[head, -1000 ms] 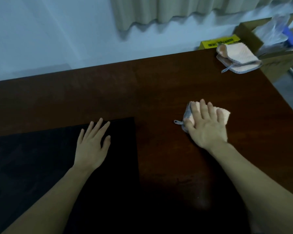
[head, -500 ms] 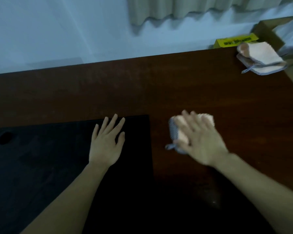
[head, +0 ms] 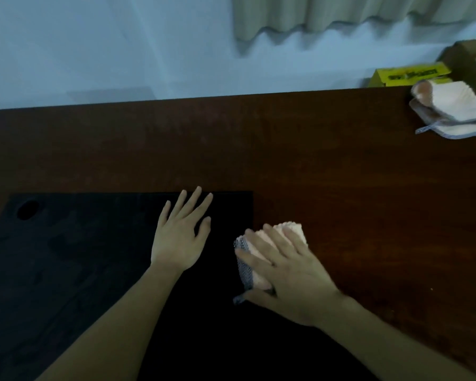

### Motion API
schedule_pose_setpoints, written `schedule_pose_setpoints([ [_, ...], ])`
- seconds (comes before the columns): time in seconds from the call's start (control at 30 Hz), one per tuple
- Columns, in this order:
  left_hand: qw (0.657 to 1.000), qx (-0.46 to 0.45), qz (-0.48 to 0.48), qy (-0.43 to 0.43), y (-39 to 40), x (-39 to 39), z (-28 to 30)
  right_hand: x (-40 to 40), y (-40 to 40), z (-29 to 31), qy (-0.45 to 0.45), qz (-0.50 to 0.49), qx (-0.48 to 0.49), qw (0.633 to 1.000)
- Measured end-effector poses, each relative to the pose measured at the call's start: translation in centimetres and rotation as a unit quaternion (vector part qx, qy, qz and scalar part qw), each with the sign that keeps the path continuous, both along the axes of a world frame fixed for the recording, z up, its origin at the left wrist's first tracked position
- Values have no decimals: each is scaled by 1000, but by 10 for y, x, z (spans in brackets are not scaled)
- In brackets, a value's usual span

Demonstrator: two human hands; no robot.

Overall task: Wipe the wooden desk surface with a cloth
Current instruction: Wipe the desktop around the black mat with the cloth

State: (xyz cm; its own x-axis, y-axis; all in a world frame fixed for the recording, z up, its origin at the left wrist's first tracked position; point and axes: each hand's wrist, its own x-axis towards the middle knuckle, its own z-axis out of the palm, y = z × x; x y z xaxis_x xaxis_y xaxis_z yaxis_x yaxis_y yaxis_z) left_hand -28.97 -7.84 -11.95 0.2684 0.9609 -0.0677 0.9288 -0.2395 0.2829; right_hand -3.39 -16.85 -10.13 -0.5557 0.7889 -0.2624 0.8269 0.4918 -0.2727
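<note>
Dark mat (head: 80, 270): black, flat on the desk at near left, round dark spot near its far left corner; near and left edges cut off by the frame.

Left hand (head: 180, 237): palm down on the mat, fingers straight and slightly spread, gripping nothing.

Cloth (head: 261, 251): folded, pale peach pile, grey woven trim along its left edge, small grey loop trailing at the near corner. Lying at the right edge of the mat, where mat meets bare wood; mostly hidden under the hand, blurred.

Right hand (head: 289, 273): palm down on the cloth, fingers straight and close together, pressing flat; thumb along the cloth's near side, whether tucked under it not discernible.

Wooden desk (head: 341, 174): dark reddish-brown, glossy, filling the frame from left to right; far edge against a pale wall (head: 94, 50), right side cut off.

Curtain (head: 327, 15): beige, pleated, hem hanging above the desk's far edge; top out of frame.

Yellow box (head: 408, 75): behind the far right corner, black lettering too blurred to read, contents not visible.

Second cloth (head: 451, 111): peach with grey trim, folded, on the far right corner, well apart from the hands.

Cardboard box (head: 465, 61): brown, at the far right edge, mostly cut off; contents indistinct.
</note>
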Motion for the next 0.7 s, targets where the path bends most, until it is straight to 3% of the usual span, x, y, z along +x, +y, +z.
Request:
schedule_pose_setpoints([
  [0.17, 1000, -7, 2, -6, 2, -3, 1, 44, 77, -7, -68, -158, 59, 983],
  [0.3, 1000, -9, 0, -8, 4, -3, -2, 25, 123, -8, -91, -234, 41, 967],
  [0.4, 1000, -14, -1, -10, 4, -3, -1, -10, 106, 0, -87, -199, 32, 976],
  [0.53, 1000, -6, 1, -22, 4, 0, -1, -59, 30, 8, -39, -76, -13, 996],
  [0.7, 996, -9, -8, -91, 1, -8, 5, -49, -26, 1, 7, 8, 18, 1000],
])
